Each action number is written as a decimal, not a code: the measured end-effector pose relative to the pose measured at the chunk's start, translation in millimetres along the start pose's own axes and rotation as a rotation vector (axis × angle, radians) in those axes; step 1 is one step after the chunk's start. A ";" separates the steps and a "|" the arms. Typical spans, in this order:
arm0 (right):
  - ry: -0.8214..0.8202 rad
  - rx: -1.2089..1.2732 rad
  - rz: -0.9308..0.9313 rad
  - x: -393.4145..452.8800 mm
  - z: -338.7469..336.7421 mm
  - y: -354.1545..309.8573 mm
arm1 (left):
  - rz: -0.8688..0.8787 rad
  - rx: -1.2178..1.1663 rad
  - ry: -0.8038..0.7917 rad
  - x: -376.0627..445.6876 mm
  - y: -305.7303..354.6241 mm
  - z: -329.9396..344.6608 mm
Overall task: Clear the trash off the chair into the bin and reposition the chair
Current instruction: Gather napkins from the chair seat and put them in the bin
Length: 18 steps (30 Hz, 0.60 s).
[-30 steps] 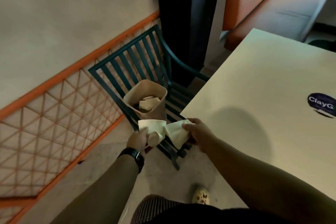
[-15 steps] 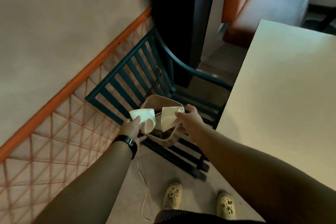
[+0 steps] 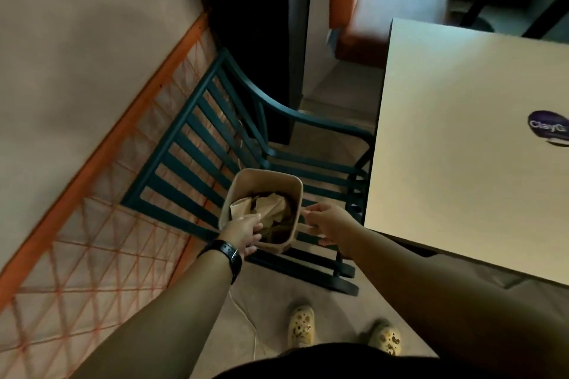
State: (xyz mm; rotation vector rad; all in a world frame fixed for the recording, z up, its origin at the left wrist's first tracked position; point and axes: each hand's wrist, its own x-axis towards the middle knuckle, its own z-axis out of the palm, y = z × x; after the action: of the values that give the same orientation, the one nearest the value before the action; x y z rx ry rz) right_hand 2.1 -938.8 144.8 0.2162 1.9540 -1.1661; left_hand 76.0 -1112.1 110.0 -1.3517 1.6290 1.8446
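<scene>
Head: chair (image 3: 197, 144) beside table (image 3: 462, 144)

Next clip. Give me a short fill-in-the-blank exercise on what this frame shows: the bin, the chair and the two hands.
1. The tan bin stands on the seat of the ____ slatted chair.
2. The crumpled paper trash lies ____ the bin.
3. The left hand, at the bin's near rim, belongs to the arm wearing a black ____ on its wrist.
4. The right hand is at the bin's right side, next to the pale ____ with the round purple sticker.

Missing words: green; inside; watch; table
</scene>
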 end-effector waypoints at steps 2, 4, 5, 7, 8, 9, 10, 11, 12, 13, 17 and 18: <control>-0.009 -0.032 -0.044 -2.5 -6.8 3.7 | 0.051 0.042 -0.041 -1.4 8.1 15.6; -0.004 -0.041 -0.066 -4.8 -17.5 9.3 | 0.096 0.121 -0.089 -2.5 16.7 34.2; -0.008 -0.053 -0.070 -5.3 -20.3 10.8 | 0.112 0.151 -0.107 -4.0 19.8 39.2; 0.008 -0.047 -0.071 -8.7 -32.8 17.6 | 0.154 0.201 -0.171 -8.2 24.6 55.9; 0.014 -0.042 -0.073 -10.7 -38.6 21.2 | 0.169 0.215 -0.202 -10.4 25.4 64.2; 0.027 -0.037 -0.078 -13.5 -45.6 25.2 | 0.188 0.239 -0.228 -12.1 26.5 74.1; 0.041 -0.033 -0.078 -16.7 -52.5 29.9 | 0.207 0.268 -0.241 -14.9 27.9 84.4; 0.058 -0.018 -0.076 -20.3 -60.4 35.2 | 0.222 0.301 -0.248 -18.0 29.2 95.4; 0.084 0.009 -0.067 -25.3 -70.9 42.8 | 0.232 0.332 -0.265 -21.7 29.7 110.3; 0.105 0.038 -0.055 -29.7 -80.2 49.9 | 0.239 0.360 -0.285 -25.5 30.1 123.0; 0.212 0.132 -0.055 -54.7 -126.7 88.1 | 0.244 0.450 -0.372 -42.1 26.6 182.5; 0.227 0.143 -0.064 -58.4 -134.3 94.6 | 0.242 0.454 -0.375 -43.9 25.8 191.9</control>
State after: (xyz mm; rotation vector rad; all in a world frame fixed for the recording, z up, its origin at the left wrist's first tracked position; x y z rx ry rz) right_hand 12.7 -765.1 155.8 0.3782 2.0872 -1.3754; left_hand -3.5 -932.7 140.1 -0.6028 1.9018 1.5854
